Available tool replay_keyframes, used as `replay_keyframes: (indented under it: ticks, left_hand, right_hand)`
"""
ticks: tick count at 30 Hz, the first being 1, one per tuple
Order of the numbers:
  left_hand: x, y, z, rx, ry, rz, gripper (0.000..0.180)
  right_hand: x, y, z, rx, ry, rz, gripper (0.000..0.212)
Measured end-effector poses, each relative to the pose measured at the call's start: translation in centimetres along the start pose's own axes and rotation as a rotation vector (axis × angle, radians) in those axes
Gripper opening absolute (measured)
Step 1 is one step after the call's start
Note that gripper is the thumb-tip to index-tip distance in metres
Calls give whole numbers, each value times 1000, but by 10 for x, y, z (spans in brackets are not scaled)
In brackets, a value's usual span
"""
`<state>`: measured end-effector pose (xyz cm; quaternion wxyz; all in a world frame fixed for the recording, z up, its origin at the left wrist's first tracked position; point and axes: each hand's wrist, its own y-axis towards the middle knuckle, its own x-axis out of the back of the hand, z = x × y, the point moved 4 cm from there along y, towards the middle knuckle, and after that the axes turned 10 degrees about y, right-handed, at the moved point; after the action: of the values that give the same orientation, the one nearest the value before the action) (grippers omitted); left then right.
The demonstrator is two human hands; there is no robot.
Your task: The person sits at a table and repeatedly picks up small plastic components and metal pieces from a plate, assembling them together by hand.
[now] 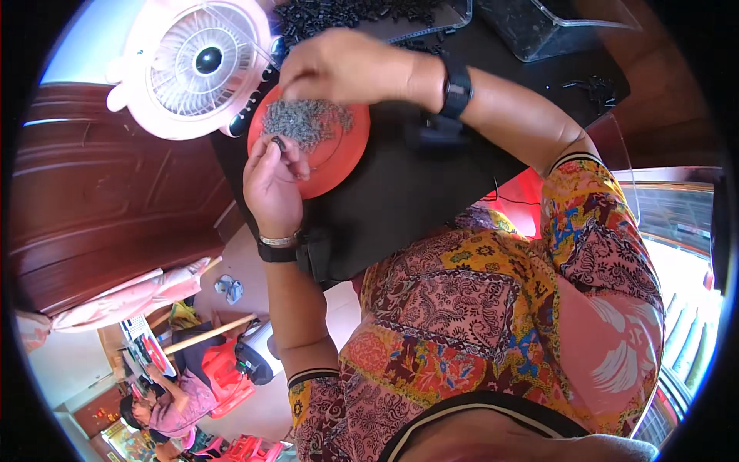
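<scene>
A round red plate (346, 163) lies on the black tabletop with a heap of small grey metal-looking pieces (306, 123) in it. My left hand (273, 185) is over the plate's near left edge, thumb and fingers pinched on a small black part (279, 142). My right hand (327, 68) is above the far side of the plate, close to the heap. Its fingers point down and are blurred by motion, so whether they hold anything is hidden.
A white fan (171, 73) stands left of the plate. Many small black parts (346, 14) are piled at the far edge beside a clear bin (431, 27). Another clear bin (531, 31) is at far right, near loose black parts (596, 91). A person (181, 408) sits at lower left.
</scene>
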<state>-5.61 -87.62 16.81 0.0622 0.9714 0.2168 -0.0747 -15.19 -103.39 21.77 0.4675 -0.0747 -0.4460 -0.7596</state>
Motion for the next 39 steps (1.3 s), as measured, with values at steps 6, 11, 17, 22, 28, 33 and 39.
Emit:
replay_keyframes:
  ticks: [6, 11, 17, 22, 28, 33, 39]
  left_hand:
    - [1, -1, 2, -14, 25, 21, 21]
    - [1, -1, 1, 8, 39, 47, 22]
    - [0, 1, 5, 30, 70, 22, 20]
    - [-3, 2, 5, 36, 60, 35, 20]
    - [5, 2, 6, 54, -49, 9, 20]
    - [13, 3, 5, 37, -86, 44, 22]
    - [12, 3, 2, 19, -91, 55, 22]
  right_hand:
    - [56, -1, -54, -189, -354, 182, 19]
    - [50, -13, -69, -261, -321, 410, 16]
    - [24, -23, -84, -320, -607, 354, 12]
    - [36, -18, -87, -290, -484, 330, 14]
    - [56, -12, -77, -252, -520, 177, 15]
    - [33, -14, -74, -203, -507, 302, 13]
    - [20, -18, -80, -182, -661, 280, 13]
